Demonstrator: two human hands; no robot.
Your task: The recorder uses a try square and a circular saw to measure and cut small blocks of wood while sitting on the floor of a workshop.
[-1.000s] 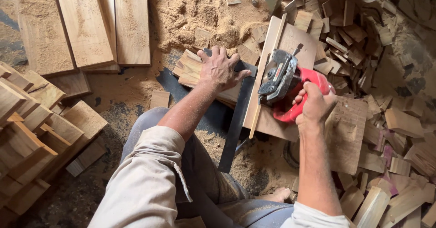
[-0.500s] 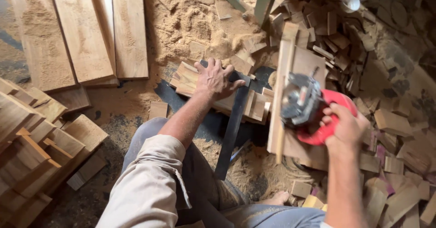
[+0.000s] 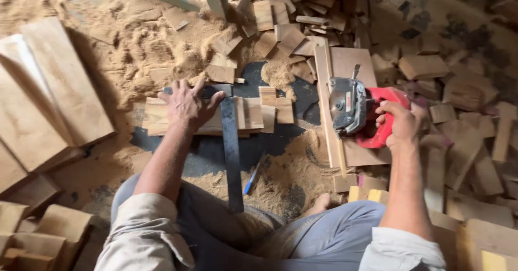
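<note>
Head view: the left hand [image 3: 186,106] lies flat with its fingers spread, palm down, pressing on a short plank [image 3: 202,117] and on the far end of a dark metal square [image 3: 231,141]; it grips nothing, only bears down. The forearm runs straight out from a rolled pale sleeve [image 3: 143,233]. The right hand [image 3: 402,122] is curled tight around the red handle of a circular saw [image 3: 359,109], with the wrist straight and the arm reaching out on the right. The saw sits on a flat board [image 3: 350,68] to the right of the plank, well apart from the left hand. A blue pen [image 3: 250,180] lies in the sawdust near the square's long blade. Offcut blocks [image 3: 280,20] are heaped far and right; longer planks [image 3: 51,87] lie to the left. No container shows among them.
</note>
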